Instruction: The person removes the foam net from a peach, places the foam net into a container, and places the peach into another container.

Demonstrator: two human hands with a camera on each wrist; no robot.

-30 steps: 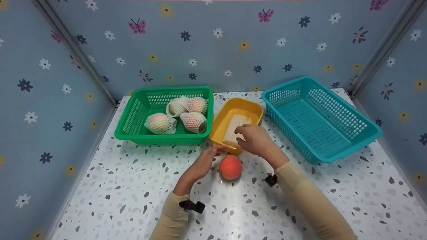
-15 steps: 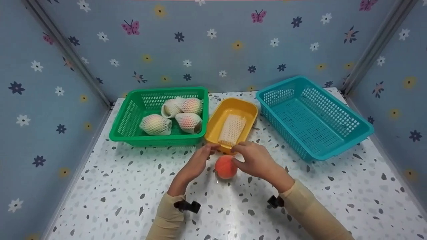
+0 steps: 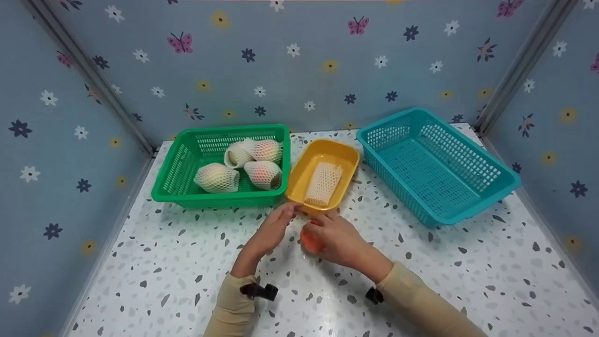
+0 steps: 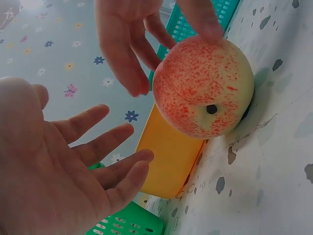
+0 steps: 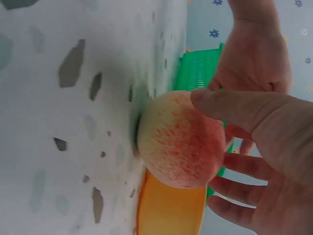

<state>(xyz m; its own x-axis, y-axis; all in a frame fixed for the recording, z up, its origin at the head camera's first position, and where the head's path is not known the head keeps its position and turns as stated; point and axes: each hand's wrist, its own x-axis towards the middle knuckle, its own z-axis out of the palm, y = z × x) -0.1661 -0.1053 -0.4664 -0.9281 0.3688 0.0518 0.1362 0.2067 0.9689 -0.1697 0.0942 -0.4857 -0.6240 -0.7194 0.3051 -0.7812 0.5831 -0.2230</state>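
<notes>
Peach is resting on the speckled table, the right hand gripping it between thumb and fingers. Just beside it, the left hand is hovering, its fingers standing apart. Beyond, a yellow tray is holding a net sleeve; flanking it are standing a green basket, containing net-wrapped fruits, and a teal basket.

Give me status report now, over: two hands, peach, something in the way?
Right hand round peach. Left hand beside it, holding nothing. Peach apparently resting on table. Tray close ahead, might block a forward push.
</notes>
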